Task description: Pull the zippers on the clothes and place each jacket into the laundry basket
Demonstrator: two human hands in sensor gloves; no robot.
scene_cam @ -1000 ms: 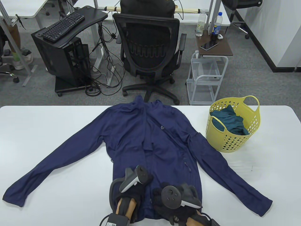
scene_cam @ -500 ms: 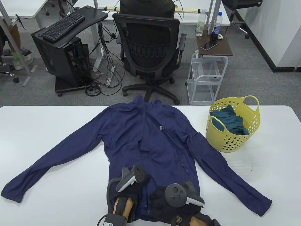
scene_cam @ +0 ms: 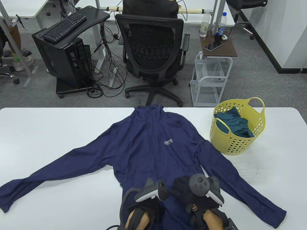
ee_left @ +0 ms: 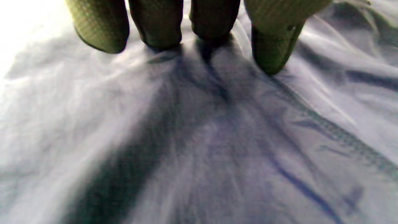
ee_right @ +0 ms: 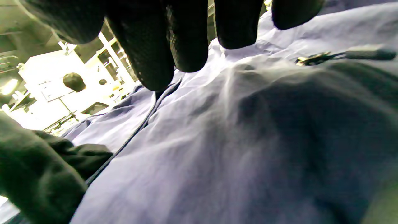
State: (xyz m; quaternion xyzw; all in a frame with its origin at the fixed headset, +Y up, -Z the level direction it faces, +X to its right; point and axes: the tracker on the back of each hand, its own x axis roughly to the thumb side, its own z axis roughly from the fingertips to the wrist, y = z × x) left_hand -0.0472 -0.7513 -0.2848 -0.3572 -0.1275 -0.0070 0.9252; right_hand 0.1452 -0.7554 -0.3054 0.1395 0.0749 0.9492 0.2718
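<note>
The white table [scene_cam: 48, 124] carries a navy jacket [scene_cam: 153, 153] spread flat across its middle, sleeves out left and right, front apparently closed up to the collar. At the far right stands the yellow laundry basket [scene_cam: 261, 119], already holding a teal garment [scene_cam: 236, 124]. So zipping looks finished; lifting this jacket into the basket remains. At the near hem, the left hand [scene_cam: 146, 203] presses straight fingers [ee_left: 155, 28] on cloth; the right hand [scene_cam: 189, 194] seems relaxed, holding nothing.
</note>
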